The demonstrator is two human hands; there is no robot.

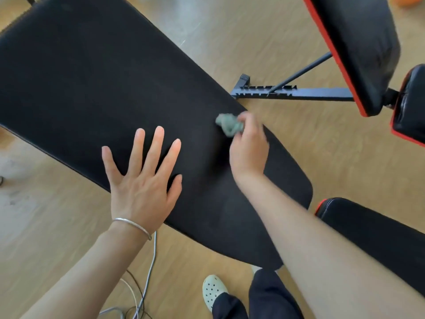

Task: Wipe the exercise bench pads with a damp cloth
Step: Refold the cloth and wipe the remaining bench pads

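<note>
Two hands are on the long black pad (92, 77): the left hand (140, 180) lies flat with fingers spread, holding nothing, while the right hand (248, 148) has its grip closed round a small crumpled green cloth (228, 125), pressed to the pad close to its far edge. Bunched that tight, the cloth probably touches only a narrow strip per pass, so patches could be missed on so broad a surface (most of it lies away from the cloth). A stroke running outward might carry the cloth off the edge onto the floor (230, 42). The braced left palm may smear damp areas. Loose cables (147, 272) by the feet could snag a step toward the red-trimmed pads (358, 49), which also need wiping.
</note>
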